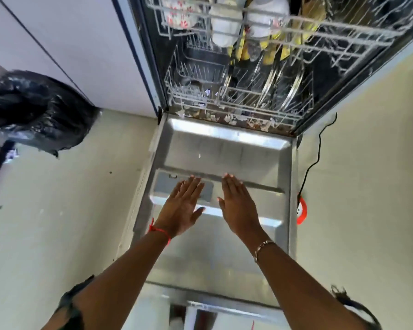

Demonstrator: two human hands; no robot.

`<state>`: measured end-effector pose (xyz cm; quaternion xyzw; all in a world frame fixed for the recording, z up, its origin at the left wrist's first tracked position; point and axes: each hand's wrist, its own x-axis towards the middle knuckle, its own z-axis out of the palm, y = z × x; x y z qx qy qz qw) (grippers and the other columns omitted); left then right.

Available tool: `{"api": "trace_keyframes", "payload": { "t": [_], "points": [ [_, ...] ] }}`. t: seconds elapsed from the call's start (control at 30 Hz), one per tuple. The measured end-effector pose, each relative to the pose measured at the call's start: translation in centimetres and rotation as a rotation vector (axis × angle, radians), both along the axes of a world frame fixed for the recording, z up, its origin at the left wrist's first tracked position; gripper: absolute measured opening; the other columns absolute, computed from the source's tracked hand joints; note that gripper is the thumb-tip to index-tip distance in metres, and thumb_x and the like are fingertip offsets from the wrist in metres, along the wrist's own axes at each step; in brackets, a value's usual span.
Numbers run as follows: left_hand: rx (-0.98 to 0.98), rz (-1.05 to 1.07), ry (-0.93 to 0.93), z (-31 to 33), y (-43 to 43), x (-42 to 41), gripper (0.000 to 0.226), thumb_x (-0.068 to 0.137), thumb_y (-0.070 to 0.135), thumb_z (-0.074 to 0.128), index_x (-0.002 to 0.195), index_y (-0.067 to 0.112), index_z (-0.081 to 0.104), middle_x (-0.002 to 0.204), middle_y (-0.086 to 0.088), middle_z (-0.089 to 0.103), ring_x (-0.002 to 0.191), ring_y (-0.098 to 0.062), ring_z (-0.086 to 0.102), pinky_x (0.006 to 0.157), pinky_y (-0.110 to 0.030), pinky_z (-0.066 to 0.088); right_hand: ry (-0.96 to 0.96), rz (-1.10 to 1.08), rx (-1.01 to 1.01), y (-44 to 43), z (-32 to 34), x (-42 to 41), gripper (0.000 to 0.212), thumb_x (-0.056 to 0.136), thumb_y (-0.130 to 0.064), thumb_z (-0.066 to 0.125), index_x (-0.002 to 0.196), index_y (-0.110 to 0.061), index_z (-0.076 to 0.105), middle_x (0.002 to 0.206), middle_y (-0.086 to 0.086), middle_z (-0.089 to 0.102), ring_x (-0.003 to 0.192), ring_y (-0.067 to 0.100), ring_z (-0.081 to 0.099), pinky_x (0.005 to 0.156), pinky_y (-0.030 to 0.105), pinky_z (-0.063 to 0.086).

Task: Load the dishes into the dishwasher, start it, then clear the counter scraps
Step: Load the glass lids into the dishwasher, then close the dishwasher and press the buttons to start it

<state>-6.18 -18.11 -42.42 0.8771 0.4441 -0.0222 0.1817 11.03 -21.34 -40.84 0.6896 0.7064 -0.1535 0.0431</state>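
Fingers [192,186] of your left hand [181,206] are lying straight and pressed close together, palm down, holding nothing. Your right hand [239,206] is matching it: straight fingers, thumb slightly out, nothing in its grasp. Both hands are sitting side by side, just apart, in the middle of the frame.

Position relative to the task's thing: you are holding both hands over the inner face of the open dishwasher door [224,148], which is lying flat and running from the frame's centre down to the lower edge. Your left fingertips are overlapping the grey detergent compartment [165,186]; your right fingertips are reaching the ridge just beside it. Whether the palms are touching the steel or hovering above it, you cannot tell from this view.

Beyond the fingertips, toward the top of the frame, the lower rack [196,101] is sitting inside the tub with plates [284,84] standing on edge. Above it the upper rack [320,29] is carrying white cups [224,27] and yellow pieces [267,57].

Other entries: a red thread [160,231] is circling your left wrist, a chain bracelet [262,246] your right. A black bin bag [34,110] is sitting at the upper left. A black cord [320,148] is trailing down the floor [57,210] at the right.
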Motion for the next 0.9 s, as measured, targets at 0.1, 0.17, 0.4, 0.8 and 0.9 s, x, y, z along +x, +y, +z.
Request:
{"api": "trace_keyframes", "payload": {
  "t": [0.1, 0.17, 0.4, 0.8, 0.9],
  "points": [
    [-0.041, 0.01, 0.035, -1.2, -4.9, -1.7, 0.064, 0.101, 0.04, 0.034, 0.151, 0.011, 0.008, 0.158, -0.008, 0.0, 0.147, -0.024, -0.004, 0.117, -0.034, -0.011, 0.047, -0.01, -0.014, -4.8, -1.4, -2.4, 0.058, 0.102, -0.031, 0.026, 0.149, -0.006, 0.003, 0.158, 0.01, 0.002, 0.146, 0.02, 0.0, 0.117, 0.031, -0.005],
    [-0.094, 0.038, -0.012, -2.3, -7.9, -2.8, 0.062, 0.1, 0.038, 0.038, 0.15, 0.01, 0.016, 0.157, -0.01, 0.006, 0.147, -0.027, 0.002, 0.116, -0.039, -0.01, 0.074, -0.025, -0.054, -7.9, -3.0, -4.0, 0.057, 0.102, -0.031, 0.028, 0.149, -0.007, 0.006, 0.158, 0.01, 0.002, 0.146, 0.021, 0.0, 0.117, 0.031, -0.006],
    [-0.301, 0.086, -0.032, -6.7, -18.1, -7.5, 0.052, 0.097, 0.032, 0.047, 0.142, 0.007, 0.036, 0.145, -0.012, 0.039, 0.137, -0.025, 0.032, 0.115, -0.029, 0.02, 0.186, -0.109, -0.004, -18.8, -6.7, -9.0, 0.031, 0.075, -0.02, 0.074, 0.098, 0.001, 0.071, 0.103, 0.016, 0.07, 0.096, 0.026, 0.069, 0.078, 0.031, 0.056],
    [-1.202, 1.062, -0.448, -12.0, -25.9, -7.9, 0.004, 0.093, 0.017, 0.058, 0.091, 0.021, 0.059, 0.1, -0.003, 0.064, 0.081, -0.005, 0.057, 0.069, -0.014, 0.044, 1.238, -1.846, -0.406, -27.9, -15.0, -11.9, 0.018, 0.094, -0.011, 0.05, 0.083, 0.0, 0.059, 0.087, 0.017, 0.062, 0.074, 0.032, 0.06, 0.064, 0.035, 0.048],
    [-1.386, 1.315, -0.708, -14.7, -26.7, -7.1, 0.009, 0.094, 0.014, 0.055, 0.103, 0.012, 0.055, 0.103, -0.004, 0.062, 0.096, -0.013, 0.058, 0.09, -0.023, 0.043, 1.527, -2.118, -0.244, -28.3, -17.1, -10.9, 0.018, 0.095, -0.008, 0.039, 0.081, -0.004, 0.05, 0.092, 0.018, 0.053, 0.086, 0.037, 0.055, 0.086, 0.049, 0.047]
  ]
}}
